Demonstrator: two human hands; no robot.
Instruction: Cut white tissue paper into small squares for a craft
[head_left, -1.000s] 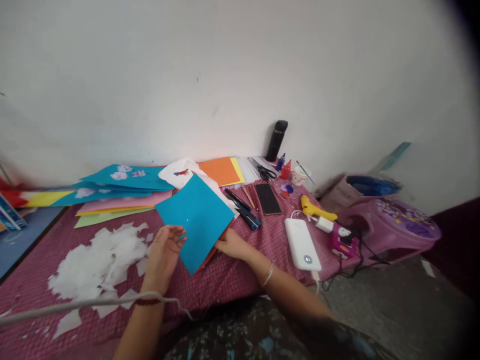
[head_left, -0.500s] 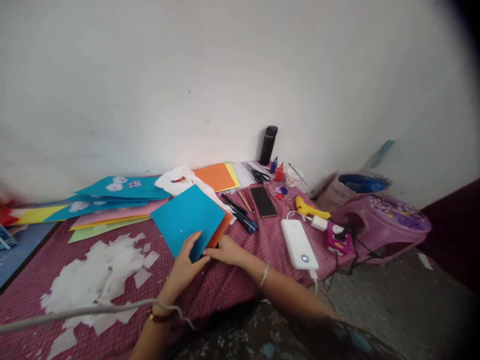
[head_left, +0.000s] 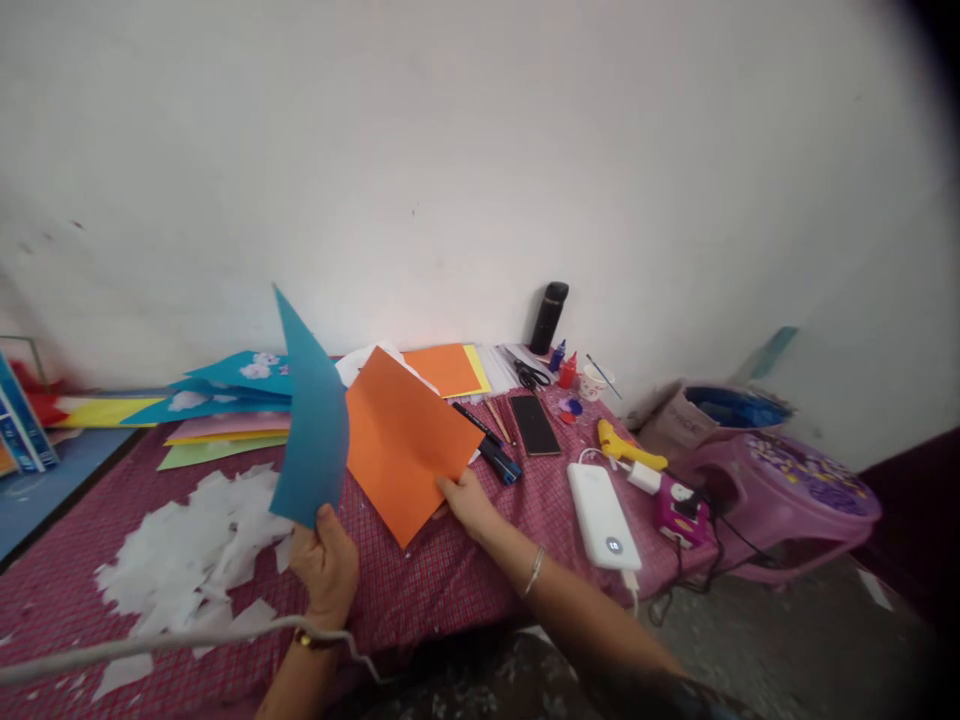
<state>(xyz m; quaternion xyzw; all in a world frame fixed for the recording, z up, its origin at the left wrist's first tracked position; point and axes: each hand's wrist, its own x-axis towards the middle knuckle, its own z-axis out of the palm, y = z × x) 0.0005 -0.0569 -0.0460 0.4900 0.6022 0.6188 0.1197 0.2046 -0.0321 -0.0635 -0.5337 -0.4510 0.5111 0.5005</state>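
My left hand pinches the lower corner of a blue paper sheet, which stands lifted and curled above the table. An orange paper sheet lies uncovered beside it on the red checked tablecloth. My right hand grips the orange sheet's right edge, fingers closed on it.
White paper scraps litter the left. Coloured sheets are stacked at the back left. Pens, a phone, scissors, a white power bank, a yellow glue gun and a black bottle sit right. A pink stool stands beyond the table's edge.
My left hand has lifted the blue sheet off the orange one and swung it up to the left. The orange sheet now shows fully, held by my right hand.
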